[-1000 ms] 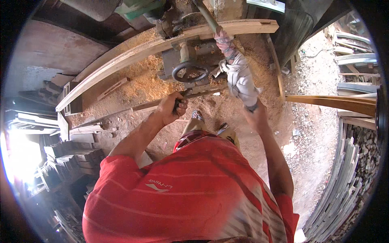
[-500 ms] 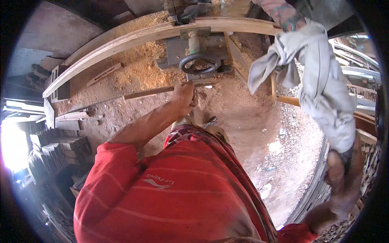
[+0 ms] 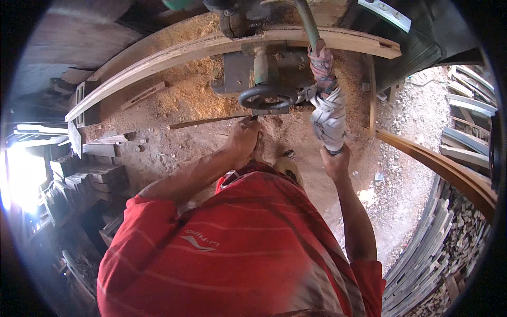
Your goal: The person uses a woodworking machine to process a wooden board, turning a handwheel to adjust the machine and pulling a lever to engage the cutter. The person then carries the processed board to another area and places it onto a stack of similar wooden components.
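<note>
My left hand is closed around the near end of a thin wooden strip that lies across the sawdust-covered floor, just below the machine's round handwheel. My right hand grips the lower end of a grey cloth bundle wrapped around a hanging hose; a patterned rag is tied above it. The grey-green machine body stands between the two hands, under a long curved wooden plank. My red striped shirt fills the lower middle of the view.
Sawdust is heaped around the machine. Stacks of cut wood sit at the left, and a bent wooden rail and piled slats at the right. A gravel patch lies beyond my right arm.
My right hand, which had swung far out to the lower right with the grey cloth, is back up under the hose next to the machine. My left hand stays on the strip.
</note>
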### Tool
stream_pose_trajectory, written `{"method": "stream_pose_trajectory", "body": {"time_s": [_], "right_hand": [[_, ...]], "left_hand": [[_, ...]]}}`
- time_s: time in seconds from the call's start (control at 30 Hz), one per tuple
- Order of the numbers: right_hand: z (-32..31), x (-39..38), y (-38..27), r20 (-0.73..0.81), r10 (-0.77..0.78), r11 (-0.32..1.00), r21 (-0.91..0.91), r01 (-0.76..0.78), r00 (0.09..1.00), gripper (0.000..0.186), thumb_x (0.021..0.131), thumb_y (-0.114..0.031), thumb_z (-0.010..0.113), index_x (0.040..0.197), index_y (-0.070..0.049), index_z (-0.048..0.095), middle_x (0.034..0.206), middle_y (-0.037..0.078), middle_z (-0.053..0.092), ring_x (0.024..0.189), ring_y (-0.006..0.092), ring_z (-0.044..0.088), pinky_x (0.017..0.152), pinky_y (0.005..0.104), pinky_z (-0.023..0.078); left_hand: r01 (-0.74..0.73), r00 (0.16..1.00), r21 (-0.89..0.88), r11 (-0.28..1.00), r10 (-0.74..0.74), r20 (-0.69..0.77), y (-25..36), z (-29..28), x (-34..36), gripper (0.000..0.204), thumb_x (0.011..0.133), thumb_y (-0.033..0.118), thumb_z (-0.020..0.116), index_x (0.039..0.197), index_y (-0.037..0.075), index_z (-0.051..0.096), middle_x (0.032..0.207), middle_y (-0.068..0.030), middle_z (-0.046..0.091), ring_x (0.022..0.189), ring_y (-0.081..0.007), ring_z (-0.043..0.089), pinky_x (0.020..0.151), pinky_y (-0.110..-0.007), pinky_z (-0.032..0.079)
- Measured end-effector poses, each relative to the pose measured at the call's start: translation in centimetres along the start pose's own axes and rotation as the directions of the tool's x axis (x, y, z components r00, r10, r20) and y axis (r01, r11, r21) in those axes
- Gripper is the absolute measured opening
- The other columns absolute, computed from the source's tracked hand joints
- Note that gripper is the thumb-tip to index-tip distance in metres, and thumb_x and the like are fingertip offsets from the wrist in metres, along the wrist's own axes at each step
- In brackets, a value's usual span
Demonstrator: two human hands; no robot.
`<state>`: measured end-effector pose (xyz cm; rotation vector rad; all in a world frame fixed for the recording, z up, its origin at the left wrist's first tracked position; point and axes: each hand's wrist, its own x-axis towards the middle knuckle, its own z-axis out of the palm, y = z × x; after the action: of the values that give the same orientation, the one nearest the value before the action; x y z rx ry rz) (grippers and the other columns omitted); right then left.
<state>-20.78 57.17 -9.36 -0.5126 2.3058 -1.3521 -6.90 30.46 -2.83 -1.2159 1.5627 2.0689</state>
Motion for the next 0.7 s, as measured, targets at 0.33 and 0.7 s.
{"method": "stream_pose_trajectory", "body": {"time_s": [0.33,0.7], "right_hand": [[3.4,3.1,6.6,-0.089,-0.158,0.977,-0.158,0.143,0.983,0.038,0.069,-0.018,0.084,0.098,0.0,0.066,0.086,0.021,0.071,0.083,0.0375,0.072,0.071,0.0436,0.056],[-2.1,-1.1,-3.0,0.01,0.046,0.988,-0.151,-0.044,0.999,0.038,0.081,-0.019,0.075,0.11,0.001,0.063,0.089,0.015,0.071,0.082,0.0266,0.069,0.072,0.039,0.053]], "left_hand": [[0.174,0.97,-0.29,0.941,-0.215,-0.115,0.3,0.7,-0.5,0.013,0.101,0.03,0.051,0.1,0.017,0.05,0.066,0.002,0.042,0.047,-0.0061,0.036,0.038,-0.024,0.028],[0.166,0.985,-0.642,0.749,-0.155,0.075,1.7,0.1,-1.1,0.01,0.092,0.014,0.049,0.087,0.009,0.042,0.074,-0.0043,0.047,0.052,-0.0089,0.038,0.04,-0.022,0.028]]}}
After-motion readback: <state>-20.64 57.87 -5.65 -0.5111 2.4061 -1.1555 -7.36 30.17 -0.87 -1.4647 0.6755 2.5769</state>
